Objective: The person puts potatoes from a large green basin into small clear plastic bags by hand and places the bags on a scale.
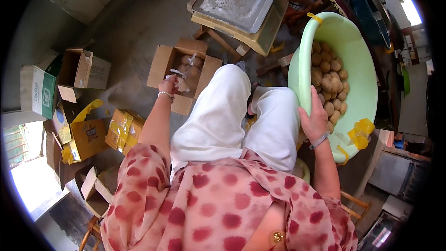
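Note:
My left hand [171, 85] reaches to the left side of an open cardboard box [159, 67], its fingers closed on a crumpled clear plastic bag [182, 84]. Inside the box is another knotted clear bag [190, 67] with round brownish things in it. On the right, a large pale green plastic tub [362, 74] tilts beside my knee. Its near-left rim is gripped by my right hand [313, 120]. Many round tan-brown things [331, 81], too small to name surely, lie heaped along the tub's left inner side.
A platform scale [237, 0] with a metal top stands ahead. Several cardboard boxes, including an open one [90, 70] and a yellow-taped one [123, 131], lie at the left. Yellow tape [361, 133] hangs on the tub's rim. Wooden chair parts [355, 204] show at lower right.

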`<action>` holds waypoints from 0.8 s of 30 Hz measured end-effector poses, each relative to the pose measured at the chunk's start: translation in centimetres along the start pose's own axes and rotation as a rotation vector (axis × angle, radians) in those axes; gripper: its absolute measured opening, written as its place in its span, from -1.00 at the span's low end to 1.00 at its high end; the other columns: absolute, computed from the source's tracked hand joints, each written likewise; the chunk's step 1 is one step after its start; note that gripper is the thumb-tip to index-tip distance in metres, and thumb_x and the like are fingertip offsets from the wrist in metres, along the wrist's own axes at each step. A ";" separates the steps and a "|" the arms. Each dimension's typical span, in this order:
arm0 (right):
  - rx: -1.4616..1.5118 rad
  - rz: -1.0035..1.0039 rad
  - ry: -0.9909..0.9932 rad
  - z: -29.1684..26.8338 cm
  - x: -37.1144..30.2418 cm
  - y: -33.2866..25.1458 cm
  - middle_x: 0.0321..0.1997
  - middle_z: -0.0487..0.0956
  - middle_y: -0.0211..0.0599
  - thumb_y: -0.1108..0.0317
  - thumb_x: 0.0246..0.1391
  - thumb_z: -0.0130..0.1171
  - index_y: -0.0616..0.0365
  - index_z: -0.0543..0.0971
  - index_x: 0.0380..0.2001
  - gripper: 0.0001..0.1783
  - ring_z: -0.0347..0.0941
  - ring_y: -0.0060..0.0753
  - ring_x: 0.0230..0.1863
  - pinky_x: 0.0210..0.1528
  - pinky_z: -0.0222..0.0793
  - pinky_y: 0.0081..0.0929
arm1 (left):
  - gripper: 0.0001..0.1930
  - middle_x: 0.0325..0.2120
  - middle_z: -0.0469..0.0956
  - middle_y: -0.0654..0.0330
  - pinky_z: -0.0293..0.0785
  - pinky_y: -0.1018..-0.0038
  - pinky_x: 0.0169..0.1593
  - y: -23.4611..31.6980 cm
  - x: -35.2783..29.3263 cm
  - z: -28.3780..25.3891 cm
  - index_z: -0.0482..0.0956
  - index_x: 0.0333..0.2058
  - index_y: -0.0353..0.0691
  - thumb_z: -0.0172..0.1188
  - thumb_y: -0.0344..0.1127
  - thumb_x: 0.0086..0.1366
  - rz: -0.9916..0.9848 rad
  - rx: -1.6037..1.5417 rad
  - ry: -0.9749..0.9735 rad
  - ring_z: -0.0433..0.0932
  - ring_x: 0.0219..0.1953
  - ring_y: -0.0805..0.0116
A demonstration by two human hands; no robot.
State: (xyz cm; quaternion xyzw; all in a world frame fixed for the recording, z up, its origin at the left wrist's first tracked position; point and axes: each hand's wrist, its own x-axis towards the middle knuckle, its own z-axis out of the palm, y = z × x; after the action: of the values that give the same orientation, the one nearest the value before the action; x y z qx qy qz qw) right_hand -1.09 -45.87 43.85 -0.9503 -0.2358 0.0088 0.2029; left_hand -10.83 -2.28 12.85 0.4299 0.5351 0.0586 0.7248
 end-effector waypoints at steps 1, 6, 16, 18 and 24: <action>0.007 0.002 0.005 0.0 0.0 0.0 0.01 0.39 0.07 0.45 -0.15 0.17 0.20 0.16 0.18 -0.24 0.36 0.05 -0.02 -0.02 0.30 -0.26 | -0.89 -0.54 0.48 0.36 0.34 0.59 -0.52 -0.3 0.3 0.4 0.57 -0.36 -0.14 0.13 -0.35 0.10 -0.057 -0.006 0.012 0.43 -0.54 0.53; -0.014 -0.027 0.024 0.3 0.3 0.1 0.00 0.40 0.10 0.48 -0.16 0.16 0.26 0.18 0.15 -0.27 0.36 0.06 -0.02 -0.01 0.29 -0.27 | -0.86 -0.48 0.45 0.40 0.34 0.41 -0.27 -1.9 2.3 1.7 0.55 -0.31 -0.05 0.06 -0.26 0.18 -0.146 -0.234 -0.018 0.39 -0.43 0.50; -0.027 -0.009 0.002 0.1 0.8 -0.5 0.03 0.37 0.13 0.51 -0.17 0.15 0.34 0.19 0.14 -0.28 0.34 0.11 0.01 0.03 0.26 -0.27 | -0.87 -0.39 0.46 0.34 0.29 0.25 -0.25 -6.7 8.3 2.1 0.52 -0.31 -0.02 0.02 -0.22 0.23 -0.270 -0.199 0.060 0.42 -0.37 0.44; -0.015 0.005 -0.005 0.3 0.8 -0.4 0.04 0.37 0.14 0.51 -0.17 0.15 0.35 0.19 0.13 -0.28 0.34 0.10 0.02 0.05 0.25 -0.27 | -0.87 -0.42 0.45 0.33 0.29 0.23 -0.25 -6.5 7.7 2.2 0.52 -0.31 -0.02 0.04 -0.20 0.22 -0.288 -0.120 0.100 0.43 -0.39 0.42; -0.019 0.030 -0.037 0.3 1.2 -0.2 0.04 0.36 0.18 0.51 -0.18 0.15 0.37 0.19 0.13 -0.29 0.33 0.11 0.04 0.06 0.24 -0.26 | -0.79 -0.30 0.45 0.27 0.33 0.20 -0.09 -7.5 8.0 1.9 0.50 -0.19 0.02 -0.02 -0.14 0.27 -0.349 -0.075 0.121 0.43 -0.21 0.34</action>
State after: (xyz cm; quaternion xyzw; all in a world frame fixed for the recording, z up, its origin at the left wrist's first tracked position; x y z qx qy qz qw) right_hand -0.18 -45.06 43.77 -0.9553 -0.2255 0.0271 0.1894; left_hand -8.73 -3.63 2.04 0.2991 0.6415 -0.0224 0.7061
